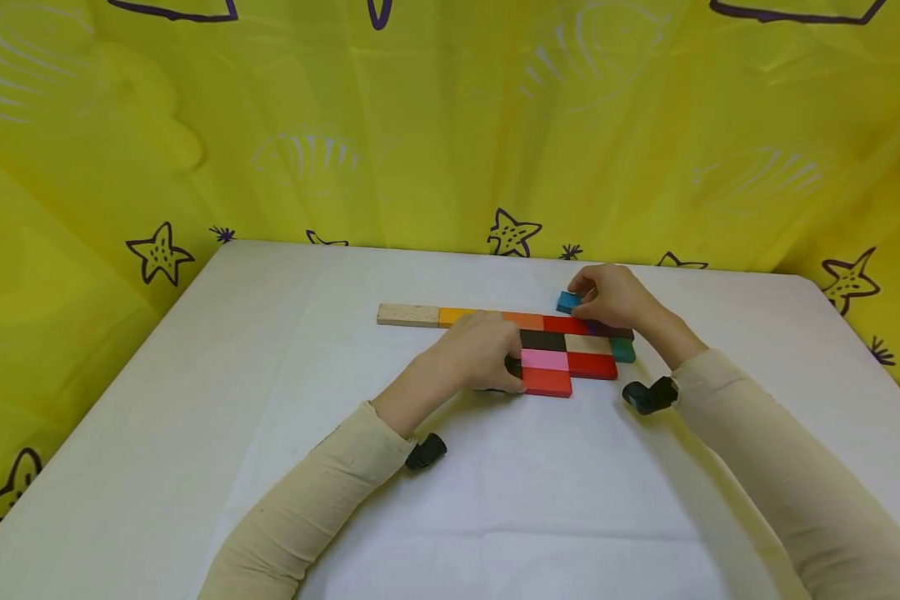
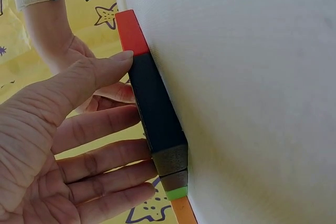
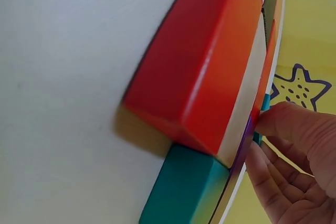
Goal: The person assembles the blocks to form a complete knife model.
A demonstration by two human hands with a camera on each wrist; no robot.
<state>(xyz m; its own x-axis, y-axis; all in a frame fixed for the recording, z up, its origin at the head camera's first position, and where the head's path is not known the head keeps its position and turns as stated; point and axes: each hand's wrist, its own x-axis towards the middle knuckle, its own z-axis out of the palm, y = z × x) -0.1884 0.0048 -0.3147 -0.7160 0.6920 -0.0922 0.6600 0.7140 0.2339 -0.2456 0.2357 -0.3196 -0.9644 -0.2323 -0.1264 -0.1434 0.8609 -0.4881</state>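
A flat patchwork of coloured wooden blocks lies on the white table. My left hand (image 1: pixel 480 352) rests over its left part. The thumb tip touches the edge where a red block (image 2: pixel 132 32) meets a black block (image 2: pixel 157 103), and the fairly straight fingers lie along the top. At the back right, my right hand (image 1: pixel 617 296) pinches a small blue block (image 1: pixel 568 302) between thumb and fingers, just behind the back row. Under that hand, a dark brown block (image 1: pixel 624 333) is partly covered. A pink block (image 1: pixel 544 359) and a green block (image 1: pixel 624 350) sit nearby.
The back row runs left to a plain wooden block (image 1: pixel 408 315), beside a yellow block (image 1: pixel 453 316) and an orange block (image 1: pixel 523 321). A yellow curtain (image 1: pixel 420 167) with sea drawings hangs behind the table (image 1: pixel 495 500). Black cameras are strapped at both wrists.
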